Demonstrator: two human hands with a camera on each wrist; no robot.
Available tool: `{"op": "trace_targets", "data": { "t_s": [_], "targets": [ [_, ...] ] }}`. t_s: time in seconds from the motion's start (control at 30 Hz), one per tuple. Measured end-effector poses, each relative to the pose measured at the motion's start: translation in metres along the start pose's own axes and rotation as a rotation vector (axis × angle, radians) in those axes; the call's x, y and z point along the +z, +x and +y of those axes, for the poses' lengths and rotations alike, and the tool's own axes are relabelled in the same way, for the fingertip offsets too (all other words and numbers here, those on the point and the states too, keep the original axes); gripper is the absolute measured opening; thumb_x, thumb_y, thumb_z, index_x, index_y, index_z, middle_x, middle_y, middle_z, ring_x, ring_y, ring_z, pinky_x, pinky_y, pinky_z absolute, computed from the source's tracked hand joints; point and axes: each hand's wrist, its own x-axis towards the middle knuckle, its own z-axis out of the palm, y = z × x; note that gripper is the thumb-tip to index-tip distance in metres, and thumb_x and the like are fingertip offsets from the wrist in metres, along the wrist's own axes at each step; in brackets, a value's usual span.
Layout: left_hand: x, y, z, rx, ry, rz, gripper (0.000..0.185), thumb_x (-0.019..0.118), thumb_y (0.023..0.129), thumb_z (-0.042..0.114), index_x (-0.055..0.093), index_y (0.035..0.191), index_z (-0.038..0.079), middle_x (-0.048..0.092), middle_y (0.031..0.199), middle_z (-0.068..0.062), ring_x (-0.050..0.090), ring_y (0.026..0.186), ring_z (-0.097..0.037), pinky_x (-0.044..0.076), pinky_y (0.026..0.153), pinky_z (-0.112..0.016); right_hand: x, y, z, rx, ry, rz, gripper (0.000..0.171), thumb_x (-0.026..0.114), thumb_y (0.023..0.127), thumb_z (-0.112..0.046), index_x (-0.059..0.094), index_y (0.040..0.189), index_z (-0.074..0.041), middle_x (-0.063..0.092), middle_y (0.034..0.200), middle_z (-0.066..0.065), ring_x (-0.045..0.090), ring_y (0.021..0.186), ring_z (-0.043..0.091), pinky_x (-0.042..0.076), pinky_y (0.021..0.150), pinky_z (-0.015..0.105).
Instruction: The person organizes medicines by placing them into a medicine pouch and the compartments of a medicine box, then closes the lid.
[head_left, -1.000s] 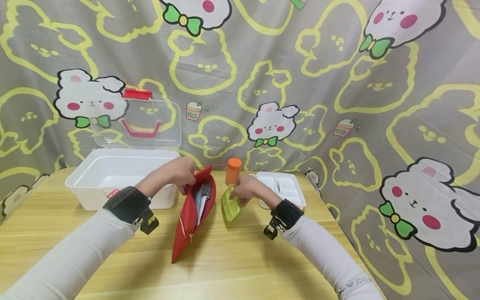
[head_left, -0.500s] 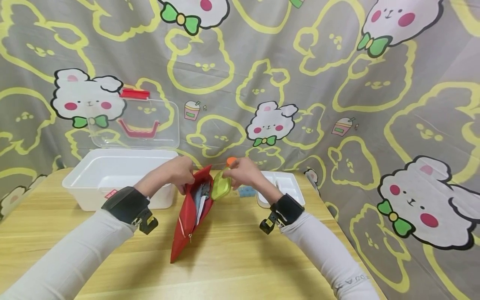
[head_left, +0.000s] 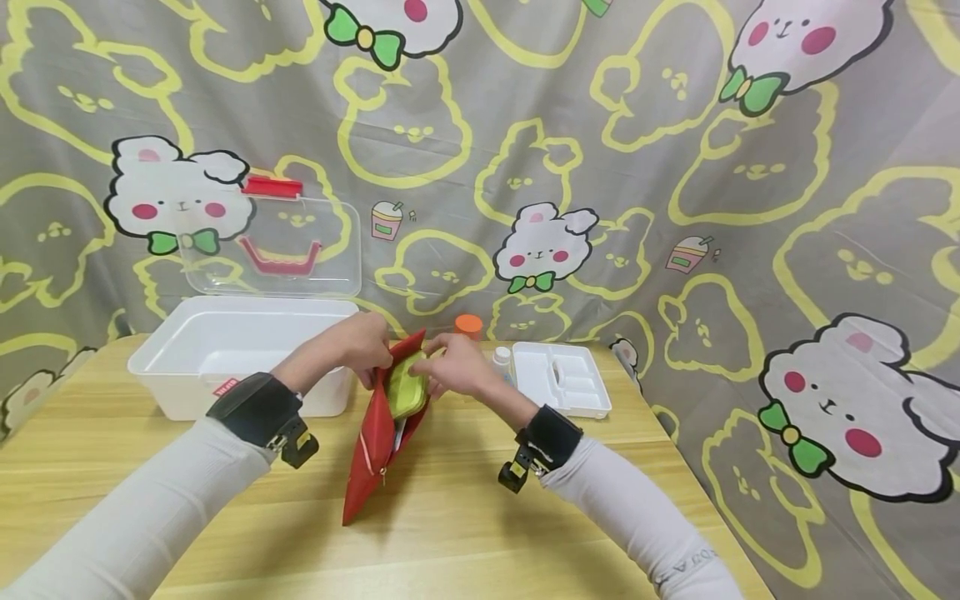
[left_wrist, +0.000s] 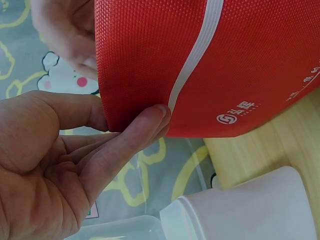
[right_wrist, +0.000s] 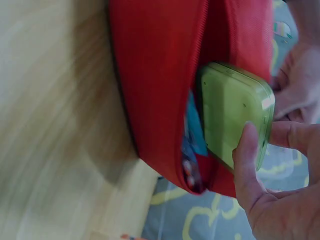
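Wooden table (head_left: 465, 517): woven red pouch (head_left: 372, 454), glossy green case (head_left: 407, 392).

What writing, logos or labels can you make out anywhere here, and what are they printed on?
Red pouch: a white round logo followed by white characters, too small to read; more white print at its right edge, cut off.
White storage box: a small red label on the front, too blurred to read.
Right sleeve: grey letters near the bottom edge, not clearly legible.
Green case: no text visible.
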Motion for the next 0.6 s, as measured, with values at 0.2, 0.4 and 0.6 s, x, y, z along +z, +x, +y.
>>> {"op": "trace_targets", "data": {
  "t_s": [0.2, 0.4, 0.6],
  "targets": [
    [0.000, 0.000, 0.001, -0.001, -0.007, -0.004, 0.015, 0.058, 0.088, -0.002, 0.068, 0.077, -0.005, 0.072, 0.069, -0.014, 0.075, 0.060, -0.020, 0.062, 0.060, -0.028, 0.019, 0.000, 0.004, 0.007, -0.033, -0.019, 0.033, 0.077, 0.086, -0.019, 0.063, 0.108, 0.001, 0.072, 0.072, 0.015, 0.072, 0.057, 0.024, 0.061, 0.054, 0.032],
    [-0.001, -0.002, -0.001, 0.008, -0.004, 0.001, 0.015, 0.057, 0.088, -0.002, 0.068, 0.078, -0.005, 0.072, 0.071, -0.014, 0.075, 0.060, -0.020, 0.062, 0.060, -0.028, 0.034, 0.000, 0.004, -0.014, -0.125, -0.012, 0.025, 0.076, 0.087, -0.018, 0.062, 0.101, -0.002, 0.062, 0.063, 0.003, 0.062, 0.051, 0.012, 0.059, 0.052, 0.029],
    [-0.001, -0.002, -0.002, 0.018, -0.009, 0.002, 0.016, 0.056, 0.087, -0.003, 0.069, 0.077, -0.006, 0.072, 0.070, -0.014, 0.075, 0.060, -0.021, 0.062, 0.060, -0.028, 0.046, 0.003, 0.008, -0.058, -0.267, 0.005, 0.029, 0.074, 0.088, -0.019, 0.061, 0.106, -0.001, 0.062, 0.076, 0.002, 0.059, 0.055, 0.012, 0.051, 0.047, 0.023]
  ]
}}
